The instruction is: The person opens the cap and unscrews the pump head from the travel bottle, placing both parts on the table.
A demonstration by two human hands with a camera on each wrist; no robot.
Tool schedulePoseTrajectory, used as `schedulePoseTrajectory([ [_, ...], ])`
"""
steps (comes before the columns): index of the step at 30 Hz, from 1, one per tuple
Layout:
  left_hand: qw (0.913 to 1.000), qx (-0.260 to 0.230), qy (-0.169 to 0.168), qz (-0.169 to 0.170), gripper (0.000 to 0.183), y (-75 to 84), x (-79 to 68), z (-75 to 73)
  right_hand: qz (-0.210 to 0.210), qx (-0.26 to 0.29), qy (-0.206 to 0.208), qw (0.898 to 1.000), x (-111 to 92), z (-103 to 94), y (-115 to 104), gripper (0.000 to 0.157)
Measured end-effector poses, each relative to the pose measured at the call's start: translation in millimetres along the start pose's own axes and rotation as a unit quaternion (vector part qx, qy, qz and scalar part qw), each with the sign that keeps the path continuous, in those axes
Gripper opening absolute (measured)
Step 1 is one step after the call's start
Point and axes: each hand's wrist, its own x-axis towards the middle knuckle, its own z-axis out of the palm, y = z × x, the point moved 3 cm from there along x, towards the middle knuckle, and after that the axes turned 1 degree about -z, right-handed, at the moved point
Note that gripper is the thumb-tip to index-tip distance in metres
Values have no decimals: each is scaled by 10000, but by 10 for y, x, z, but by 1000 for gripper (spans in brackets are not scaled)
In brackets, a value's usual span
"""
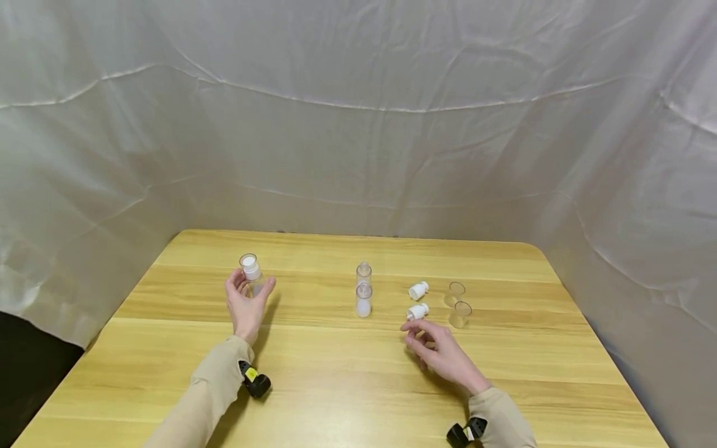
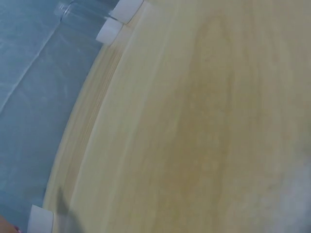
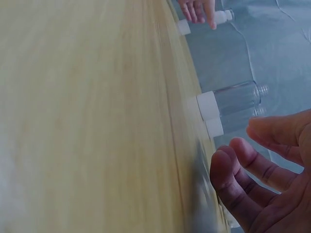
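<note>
In the head view, a clear bottle (image 1: 251, 270) with a white pump top under a transparent cap stands at the left. My left hand (image 1: 246, 310) is around its body, fingers on the left side and thumb spread straight on the right. Its white base (image 2: 40, 220) meets the tabletop in the left wrist view. My right hand (image 1: 442, 354) hovers beside a white pump head (image 1: 417, 312) lying on its side, index fingertip right at its near edge. Nothing sits between the loosely bent fingers (image 3: 265, 170). A second white pump head (image 1: 418, 290) lies just behind.
Two clear bottles with white bases and bare threaded necks, a near bottle (image 1: 363, 305) and a far bottle (image 1: 364, 272), stand mid-table. At the right are two clear caps, a far cap (image 1: 455, 295) and a near cap (image 1: 459, 317). Grey cloth (image 1: 358, 155) hangs behind the table.
</note>
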Motion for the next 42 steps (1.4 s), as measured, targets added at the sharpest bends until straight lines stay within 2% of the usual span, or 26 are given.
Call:
schedulePoseTrajectory([
  [7,9999,-32,7,-154,71,-66,45,7,-5,-28,7,10000,-11,-1,7,25],
  [17,9998,-141,130,-99,59,-79,55,19,-46,-24,-10,10000,-7,14,17,24],
  [24,10000,8,38,-6,53,-57,-33,65,-97,-18,-13,10000,-5,13,7,23],
  [27,9995,39,-239,209,50,-29,-157,161,-87,-14,-5,10000,-3,13,4,23],
  [32,9914,-29,-1189,543,46,42,-478,413,-110,4,34,9999,3,21,-10,25],
  [37,9752,17,-2171,435,47,74,-770,640,-316,10,112,9994,18,43,-53,25],
  [42,9556,-21,-2937,225,47,60,-976,788,-529,24,358,9980,34,60,-102,24],
])
